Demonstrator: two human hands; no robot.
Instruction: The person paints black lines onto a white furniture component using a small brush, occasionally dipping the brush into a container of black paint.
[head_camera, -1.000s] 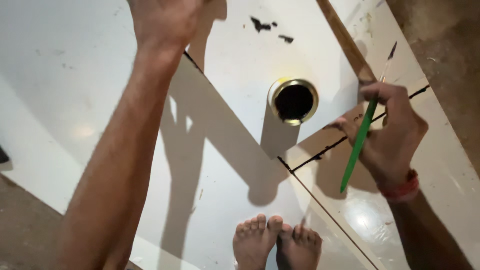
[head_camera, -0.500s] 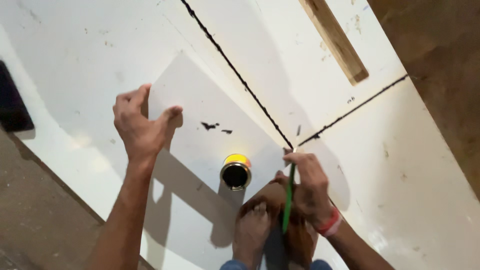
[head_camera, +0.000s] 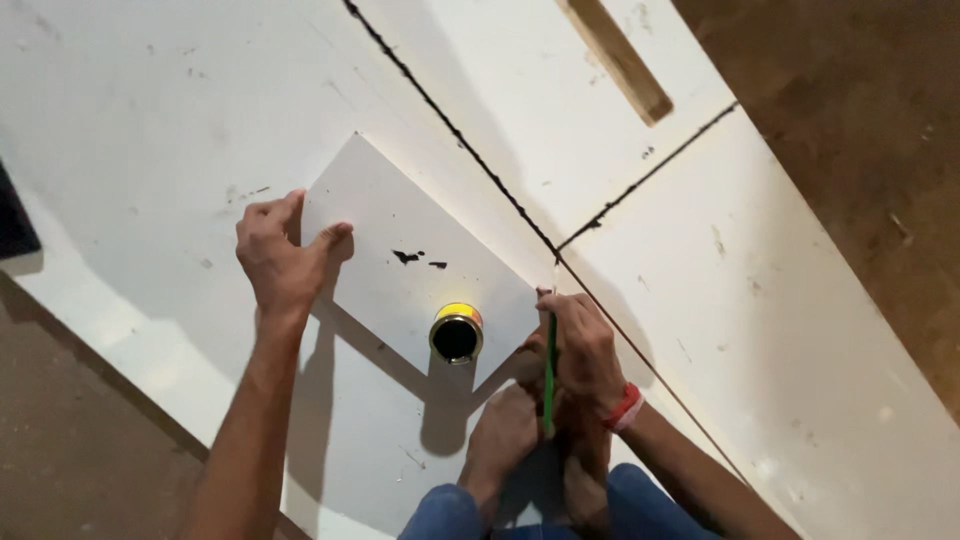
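My left hand (head_camera: 280, 255) grips the left corner of a loose white tile piece (head_camera: 420, 250) that lies on the white tiled floor (head_camera: 150, 120), fingers curled over its edge. My right hand (head_camera: 580, 345) holds a thin green-handled brush (head_camera: 550, 370) upright, its tip at the dark grout joint (head_camera: 540, 235) where the tile's right corner meets the floor lines. A small open tin with a yellow rim and dark contents (head_camera: 456, 333) stands on the tile between my hands. My bare feet (head_camera: 510, 440) rest just below the tin.
A wooden strip (head_camera: 615, 55) lies on the tiles at the top. Dark joint lines cross the floor diagonally. Bare brown ground (head_camera: 860, 150) borders the tiles at right, and more at lower left. A dark object (head_camera: 15, 225) sits at the left edge.
The view has closed in as I crouch. My left hand has come down onto the tile's corner, and my right hand has brought the brush to the joint beside the tin.
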